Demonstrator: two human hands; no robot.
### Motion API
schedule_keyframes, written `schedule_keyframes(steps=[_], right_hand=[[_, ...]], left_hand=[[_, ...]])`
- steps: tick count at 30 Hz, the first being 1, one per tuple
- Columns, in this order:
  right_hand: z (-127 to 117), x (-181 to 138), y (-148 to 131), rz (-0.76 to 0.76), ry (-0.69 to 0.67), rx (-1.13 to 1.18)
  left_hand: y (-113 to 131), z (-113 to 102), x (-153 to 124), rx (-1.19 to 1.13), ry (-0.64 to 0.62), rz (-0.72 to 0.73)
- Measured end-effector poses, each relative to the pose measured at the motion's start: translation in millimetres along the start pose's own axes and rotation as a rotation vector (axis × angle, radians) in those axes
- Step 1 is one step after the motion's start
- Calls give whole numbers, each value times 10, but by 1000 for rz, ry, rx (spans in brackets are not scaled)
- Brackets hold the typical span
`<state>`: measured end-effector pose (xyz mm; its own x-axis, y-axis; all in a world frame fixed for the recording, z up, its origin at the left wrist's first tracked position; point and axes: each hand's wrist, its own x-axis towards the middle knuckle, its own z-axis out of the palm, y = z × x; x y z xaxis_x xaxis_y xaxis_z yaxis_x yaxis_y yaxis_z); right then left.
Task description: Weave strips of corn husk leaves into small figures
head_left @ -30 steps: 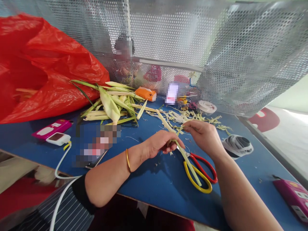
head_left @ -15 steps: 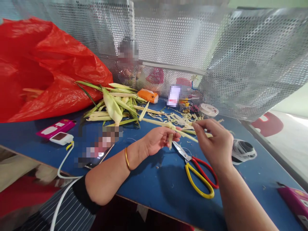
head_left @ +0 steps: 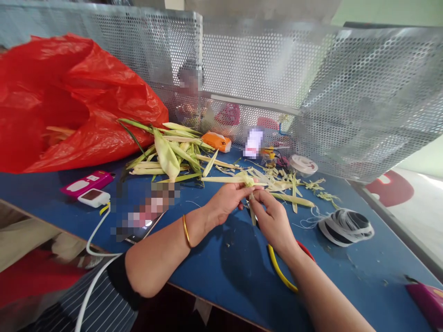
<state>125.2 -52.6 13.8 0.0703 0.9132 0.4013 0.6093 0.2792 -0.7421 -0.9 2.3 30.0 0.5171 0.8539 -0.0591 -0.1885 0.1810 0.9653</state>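
Observation:
My left hand, with a gold bangle on its wrist, pinches a long pale green leaf strip that lies level and points left. My right hand is closed on the short hanging end of the same strip just below the left fingers. Both hands hover over the blue table. Yellow and red scissors lie on the table, mostly hidden under my right wrist.
A heap of green leaves lies beside a red plastic bag at the left. Leaf trimmings, a spool of white thread, a tape roll, an orange object, pink devices and a perforated metal screen surround the table.
The strip has swung from slanting to lying level. My right hand reached out to the right, then came back down to the strip's hanging end beside the left fingers, covering the scissors.

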Motion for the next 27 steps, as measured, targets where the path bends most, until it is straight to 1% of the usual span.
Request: schedule_keyframes(steps=[3, 9, 13, 17, 23, 25, 27], right_hand=[[-24, 2, -23, 15, -28, 13], [-37, 5, -57, -82, -77, -72], [-53, 0, -76, -86, -70, -148], [-33, -6, -60, -81, -67, -229], [10, -14, -52, -253, -124, -378], [23, -23, -58, -283, -166, -405], [37, -35, -69, -287, -219, -421]], left_hand=[[20, 15, -7, 39, 45, 38], [-23, 33, 5, -21, 130, 37], [-75, 40, 19, -56, 175, 62], [-119, 59, 22, -67, 232, 37], [-122, 70, 18, -119, 292, -5], [-96, 63, 15, -126, 310, -12], [-67, 54, 13, -121, 301, -19]])
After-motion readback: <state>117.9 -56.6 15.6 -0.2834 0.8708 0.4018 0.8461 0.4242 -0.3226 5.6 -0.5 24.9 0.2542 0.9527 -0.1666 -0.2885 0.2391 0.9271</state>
